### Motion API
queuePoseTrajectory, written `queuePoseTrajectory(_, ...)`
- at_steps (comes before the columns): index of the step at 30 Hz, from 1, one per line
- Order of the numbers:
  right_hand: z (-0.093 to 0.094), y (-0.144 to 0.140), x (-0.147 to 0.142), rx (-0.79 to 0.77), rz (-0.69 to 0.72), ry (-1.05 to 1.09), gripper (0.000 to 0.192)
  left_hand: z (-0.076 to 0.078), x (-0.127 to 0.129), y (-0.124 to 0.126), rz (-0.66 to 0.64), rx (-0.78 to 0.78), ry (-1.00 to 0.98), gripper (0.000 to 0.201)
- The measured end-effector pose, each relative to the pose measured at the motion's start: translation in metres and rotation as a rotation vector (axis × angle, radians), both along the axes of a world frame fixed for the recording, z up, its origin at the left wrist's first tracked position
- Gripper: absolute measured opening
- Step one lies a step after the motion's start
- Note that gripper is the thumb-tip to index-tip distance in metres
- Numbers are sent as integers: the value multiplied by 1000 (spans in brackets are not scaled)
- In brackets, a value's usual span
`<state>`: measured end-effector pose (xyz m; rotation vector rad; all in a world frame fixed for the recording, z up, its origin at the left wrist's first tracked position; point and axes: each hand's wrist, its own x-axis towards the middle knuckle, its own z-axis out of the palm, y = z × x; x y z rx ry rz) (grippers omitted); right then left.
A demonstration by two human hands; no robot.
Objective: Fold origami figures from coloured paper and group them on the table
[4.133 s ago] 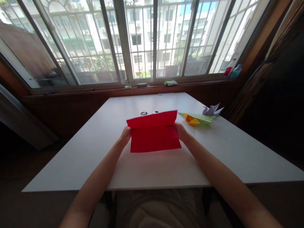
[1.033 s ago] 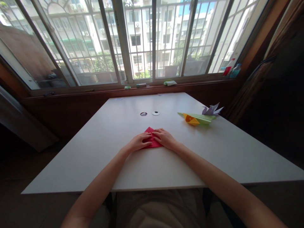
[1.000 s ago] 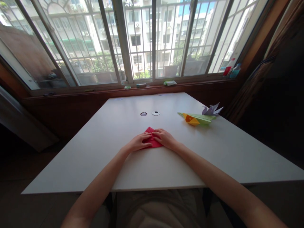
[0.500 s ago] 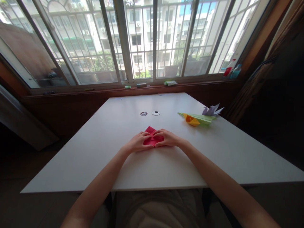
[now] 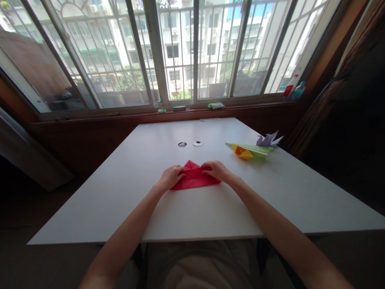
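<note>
We press our left hand [image 5: 171, 177] and right hand [image 5: 217, 171] — set apart, fingers flat — onto the folded red paper [image 5: 195, 178] lying mid-table [image 5: 120, 200], well apart from the green paper plane [image 5: 254, 149].

The folded red sheet [image 5: 195, 178] is matt paper with crisp creases. The counter [image 5: 150, 208] is smooth white laminate with a soft sheen. The green and orange folded pieces [image 5: 249, 150] and the lilac one [image 5: 268, 139] are matt paper too. The windowsill [image 5: 120, 116] is glossy dark wood.
</note>
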<state>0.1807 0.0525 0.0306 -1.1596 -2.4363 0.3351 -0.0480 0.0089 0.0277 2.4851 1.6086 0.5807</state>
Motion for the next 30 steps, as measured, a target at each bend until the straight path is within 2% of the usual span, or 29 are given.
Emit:
queuePoseTrajectory(4, -3, -3, -4, 44, -59, -21, 30, -2, 4, 0, 9, 64, 4, 26)
queuePoseTrajectory(7, -3, -5, -8, 29, -169, -79, 31, -4, 8, 0, 1, 73, 6, 29)
queuePoseTrajectory(10, 0, -7, -9, -49, -324, -123, 37, -5, 11, -2, -17, 74, 21, 28)
queuePoseTrajectory(12, 3, -6, -8, -152, -378, -138, 43, -6, 12, -4, -36, 99, 55, 28)
queuePoseTrajectory(14, 7, -6, -6, -261, -382, -149, 42, -6, 14, -7, -55, 98, 91, 42)
queuePoseTrajectory(16, 9, -6, -5, -346, -360, -152, 36, -8, 16, -10, -72, 47, 117, 66)
queuePoseTrajectory(19, 10, -7, -6, -391, -323, -136, 27, -10, 20, -13, -92, -69, 133, 88)
queuePoseTrajectory(22, 11, -9, -10, -321, -321, -102, 20, -9, 22, -15, -122, -112, 121, 85)
queuePoseTrajectory(27, 10, -10, -14, -274, -365, -46, 15, -9, 25, -15, -147, -36, 105, 66)
queuePoseTrajectory(30, 7, -8, -14, -214, -371, -21, 13, -10, 26, -14, -212, 14, 110, 61)
